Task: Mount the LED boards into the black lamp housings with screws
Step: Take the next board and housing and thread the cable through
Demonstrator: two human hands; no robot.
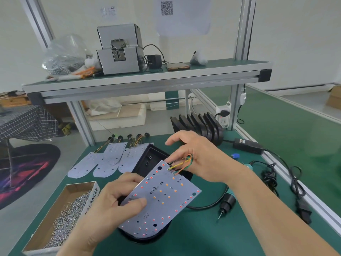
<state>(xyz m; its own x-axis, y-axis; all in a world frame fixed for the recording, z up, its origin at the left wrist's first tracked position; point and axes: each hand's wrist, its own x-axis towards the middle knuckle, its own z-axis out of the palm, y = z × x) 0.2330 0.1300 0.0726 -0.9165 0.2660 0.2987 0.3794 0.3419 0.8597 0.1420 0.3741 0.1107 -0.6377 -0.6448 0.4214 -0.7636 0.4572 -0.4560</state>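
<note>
Landmark: housing, black, open side up on the green desk, square end far, rounded end near.
Board: white, studded with red and amber LEDs, held tilted over the housing and hiding most of it; only the far corner and the near rim show.
Left hand: at the housing's left side, clamped on the board's left edge, thumb pressed on top, fingers curled beneath.
Right hand: over the housing's far right corner, lower fingers curled round the wires; index finger and thumb spread free.
Wires: yellow, green and orange, looping from the board's far end.
Spare boards: three white ones lying flat just left of the housing, their wires trailing away from it.
Housing stack: black shells on edge, behind the housing to the right.
Screw box: open carton of silvery screws, left of the housing and nearer the viewer.
Screwdriver: right of the housing, lying on the desk, tip pointing near.
Adapter: black brick, far right of the housing.
Shelf: above and beyond the housing, carrying a grey feeder and a clear bag.
</note>
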